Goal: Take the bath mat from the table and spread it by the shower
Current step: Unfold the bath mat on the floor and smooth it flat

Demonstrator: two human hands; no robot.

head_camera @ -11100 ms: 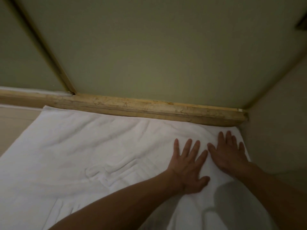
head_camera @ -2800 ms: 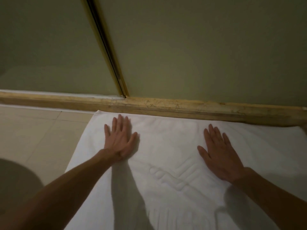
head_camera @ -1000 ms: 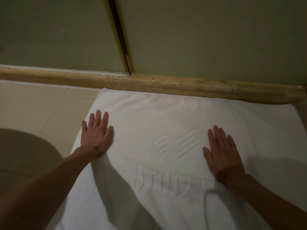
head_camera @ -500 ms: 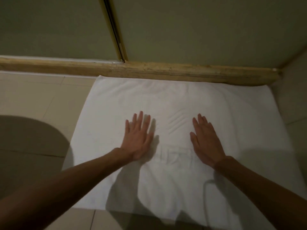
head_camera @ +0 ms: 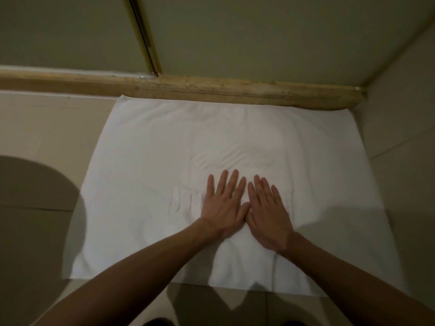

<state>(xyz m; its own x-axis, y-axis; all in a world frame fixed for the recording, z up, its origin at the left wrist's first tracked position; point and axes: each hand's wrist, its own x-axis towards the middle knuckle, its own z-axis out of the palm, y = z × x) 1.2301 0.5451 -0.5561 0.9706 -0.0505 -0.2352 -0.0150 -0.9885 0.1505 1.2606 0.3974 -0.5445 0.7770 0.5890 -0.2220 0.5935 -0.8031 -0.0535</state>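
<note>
Both hands, left hand (head_camera: pixel 224 205) and right hand (head_camera: pixel 268 211), have slid together at the white terry bath mat's (head_camera: pixel 146 184) centre, fingers (head_camera: pixel 231 182) wide and flat; spreading looks finished, its twelve-o'clock edge against the wooden shower threshold (head_camera: pixel 235 90).

Beige tiled floor (head_camera: pixel 47 128) with a big rounded shadow (head_camera: pixel 30 184) on the left. Along the back runs a worn, scuffed wooden threshold (head_camera: pixel 235 90), and above it olive-green panels (head_camera: pixel 259 34) split by a brass-edged track (head_camera: pixel 143 34). Plain wall (head_camera: pixel 404 95) on the right.
</note>
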